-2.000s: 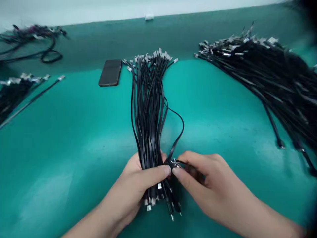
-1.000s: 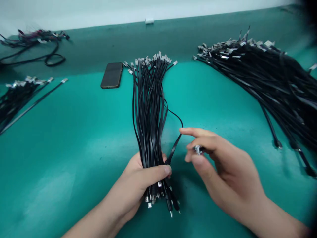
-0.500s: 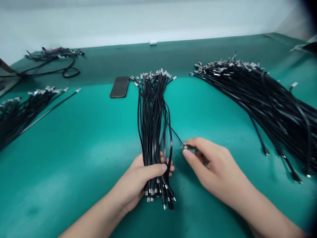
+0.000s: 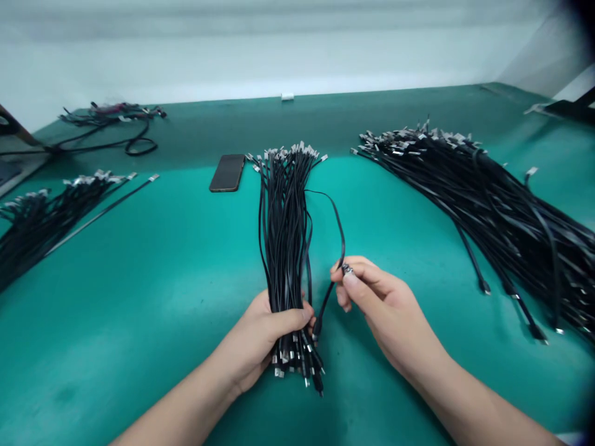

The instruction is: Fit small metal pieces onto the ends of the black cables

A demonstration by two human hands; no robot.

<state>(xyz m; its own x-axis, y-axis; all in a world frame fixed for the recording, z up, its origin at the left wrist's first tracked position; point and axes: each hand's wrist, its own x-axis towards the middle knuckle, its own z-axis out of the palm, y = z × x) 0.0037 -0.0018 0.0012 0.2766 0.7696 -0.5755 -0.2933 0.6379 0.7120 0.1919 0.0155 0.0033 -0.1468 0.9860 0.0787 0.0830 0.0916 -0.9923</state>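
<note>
My left hand (image 4: pixel 274 328) is wrapped round the lower part of a bundle of black USB cables (image 4: pixel 286 235). The thumb lies across the front, and silver plugs stick out below the fist. At the far end, more plugs fan out on the mat. To the right of the bundle, my right hand (image 4: pixel 372 288) is closed in a pinch at a loose black cable (image 4: pixel 341 232) that bows out from the bundle. Small silver metal ends (image 4: pixel 346 269) show at its thumb tip; their exact kind is unclear. The loose cable's lower plug (image 4: pixel 317 328) hangs near my left fingertips.
A large pile of black cables (image 4: pixel 502 198) lies at the right and a smaller pile (image 4: pixel 60 210) at the left. Behind the bundle is a phone (image 4: pixel 227 173). Tangled wires (image 4: pixel 111 114) and a white cylinder (image 4: pixel 287 96) sit at the back of the green mat (image 4: pixel 162 260).
My right hand has shifted slightly left, towards the bundle. One cable at the bundle's right side now bows outward to my right fingertips. My left hand keeps its grip.
</note>
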